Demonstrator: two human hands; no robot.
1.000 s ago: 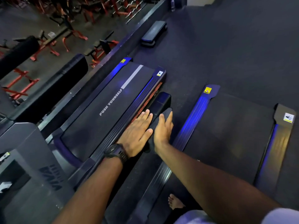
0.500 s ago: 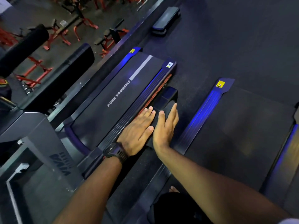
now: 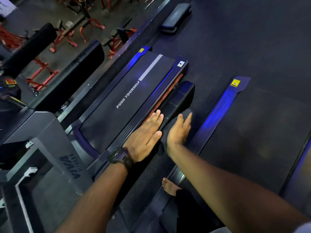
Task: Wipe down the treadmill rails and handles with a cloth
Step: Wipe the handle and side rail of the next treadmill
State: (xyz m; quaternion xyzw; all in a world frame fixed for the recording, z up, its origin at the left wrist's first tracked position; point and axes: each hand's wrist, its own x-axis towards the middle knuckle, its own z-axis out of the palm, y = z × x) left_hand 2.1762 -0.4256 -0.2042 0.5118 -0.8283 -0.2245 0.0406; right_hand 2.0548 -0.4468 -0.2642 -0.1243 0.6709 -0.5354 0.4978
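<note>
Much of the scene is dark and hard to read: the cloth point(image 3: 182, 115) is a dark fold almost the same tone as the handrail point(image 3: 180, 100) it lies on, just right of the frame's centre, and only its upper edge and a strip hanging below the wrist can be made out. The right hand point(image 3: 179, 130) lies flat and open on top of it, fingers straight and pointing to the upper right, so most of the cloth is covered; the hand grips nothing. The left hand point(image 3: 145, 137), with a dark watch point(image 3: 120, 158) on the wrist, is likewise open and flat, just beside the right one, its palm over the ribbed side rail point(image 3: 156, 98) of the treadmill and its fingertips reaching the red strip along that rail. Whether it touches the handrail I cannot tell. The belt point(image 3: 124, 96), marked PUSH YOURSELF, runs from centre toward the upper middle. A second treadmill's rail point(image 3: 218, 111), lit blue, runs down the right half, its belt cut off by the right edge. A bare foot point(image 3: 170, 186) shows at lower centre, partly hidden by the right forearm. The console point(image 3: 42, 165) at lower left is cropped by the frame edge. Red gym frames point(image 3: 64, 36) fill the upper left, blurred, and a dark step platform point(image 3: 176, 16) sits on the floor at the top.
</note>
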